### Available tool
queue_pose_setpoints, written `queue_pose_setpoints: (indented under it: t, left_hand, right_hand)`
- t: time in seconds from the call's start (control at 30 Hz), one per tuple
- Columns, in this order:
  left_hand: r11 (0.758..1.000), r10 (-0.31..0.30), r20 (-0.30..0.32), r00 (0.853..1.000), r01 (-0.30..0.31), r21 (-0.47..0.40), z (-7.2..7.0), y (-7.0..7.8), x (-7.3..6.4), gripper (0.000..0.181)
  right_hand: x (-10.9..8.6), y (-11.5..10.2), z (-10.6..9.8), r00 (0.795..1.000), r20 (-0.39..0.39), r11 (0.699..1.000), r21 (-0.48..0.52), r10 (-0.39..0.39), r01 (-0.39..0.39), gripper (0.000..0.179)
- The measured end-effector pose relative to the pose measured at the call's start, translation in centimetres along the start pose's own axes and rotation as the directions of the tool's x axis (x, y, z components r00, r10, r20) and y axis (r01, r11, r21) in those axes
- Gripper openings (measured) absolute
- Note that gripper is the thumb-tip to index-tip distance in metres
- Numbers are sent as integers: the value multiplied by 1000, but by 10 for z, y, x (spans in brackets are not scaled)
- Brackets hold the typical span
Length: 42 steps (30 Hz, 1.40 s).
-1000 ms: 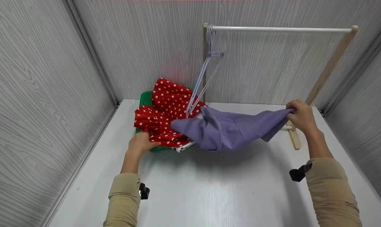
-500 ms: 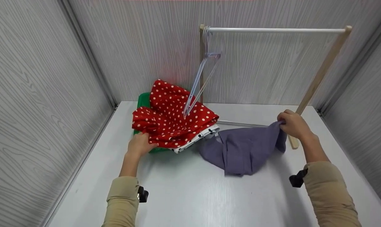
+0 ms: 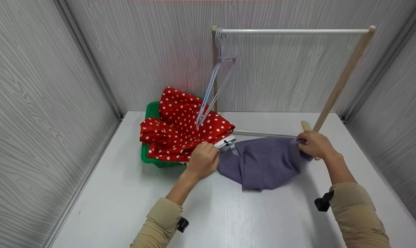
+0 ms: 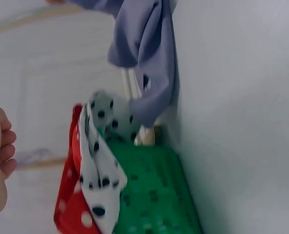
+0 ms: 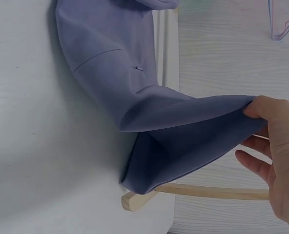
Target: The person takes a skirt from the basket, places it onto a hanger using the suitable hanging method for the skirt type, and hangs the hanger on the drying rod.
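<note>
Likely light and soft, purple cloth (image 3: 265, 165) is pinched at its two-o'clock edge, a sensible hold, by the right hand (image 3: 314, 143); left hand (image 3: 203, 159), grip unclear.

The white desk (image 3: 245, 217) carries 3 things. A green basket (image 3: 144, 154) sits upright at 10 o'clock. A rack (image 3: 290, 31) with wooden uprights stands toward 1 o'clock, near the far edge. Nearer the centre, toward 2 o'clock, a purple cloth (image 3: 264, 163) lies crumpled, 1 end raised.
</note>
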<state>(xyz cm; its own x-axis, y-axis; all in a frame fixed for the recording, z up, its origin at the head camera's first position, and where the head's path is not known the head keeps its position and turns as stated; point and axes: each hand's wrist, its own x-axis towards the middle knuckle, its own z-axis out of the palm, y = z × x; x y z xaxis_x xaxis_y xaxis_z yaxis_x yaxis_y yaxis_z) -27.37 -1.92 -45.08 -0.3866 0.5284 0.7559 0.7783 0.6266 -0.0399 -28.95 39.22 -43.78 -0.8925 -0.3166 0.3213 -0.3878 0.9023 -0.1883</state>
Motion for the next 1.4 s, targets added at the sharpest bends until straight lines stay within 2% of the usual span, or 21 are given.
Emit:
queue_pose_setpoints:
  t: [0.1,0.17,0.2,0.27,0.33,0.4,0.5,0.57,0.67,0.87,0.93,1.07,1.17,1.27,1.33,1.4]
  left_hand:
    - [999,42,86,995,-44,27,25,30,1,6]
    - [997,36,177,984,-48,62,41,46,-1,12]
    - [996,18,232,973,-37,80,48,54,-2,15]
    - [994,-37,345,938,0,106,60,67,-3,23]
    - [991,-105,449,888,53,127,71,79,-4,33]
    - [983,-169,519,838,107,147,80,89,-4,43]
    - [965,-260,569,780,188,183,91,100,-5,57]
    - [949,-315,577,754,236,209,98,105,-5,62]
    - [921,-389,569,724,289,262,108,111,-4,68]
    - [872,-484,550,681,320,371,126,122,1,77]
    - [861,-501,555,664,317,399,131,126,2,77]
    - [835,-531,552,643,287,468,139,132,3,70]
    - [826,-538,545,643,272,495,143,134,5,53]
    - [832,-530,548,647,275,481,144,132,6,35]
    - [842,-525,548,651,304,445,144,128,7,25]
    - [846,-528,532,662,361,392,141,120,9,19]
  right_hand:
    - [-5,0,4,1000,24,1000,3,-14,14,14]
    - [-7,-1,7,999,38,1000,4,-24,24,12]
    - [-8,-2,8,998,47,1000,5,-28,27,11]
    - [-10,-3,11,997,72,1000,8,-26,26,10]
    - [-12,-4,14,995,102,1000,15,-22,20,9]
    - [-13,-6,17,991,136,1000,22,-15,12,9]
    - [-14,-10,23,985,174,999,37,-13,6,6]
    - [-15,-12,27,981,191,999,49,-17,8,6]
    - [-17,-15,32,979,202,998,65,-29,16,6]
    - [-17,-20,42,981,178,997,46,-74,67,4]
    - [-18,-21,44,982,173,996,36,-82,77,4]
    - [-19,-21,45,985,153,996,40,-83,78,5]
    - [-22,-20,44,987,140,995,75,-82,72,13]
    - [-24,-15,42,990,125,991,123,-63,48,19]
    - [-25,-11,39,994,102,988,149,-42,27,23]
    - [-28,-6,35,997,72,985,175,-5,-8,24]
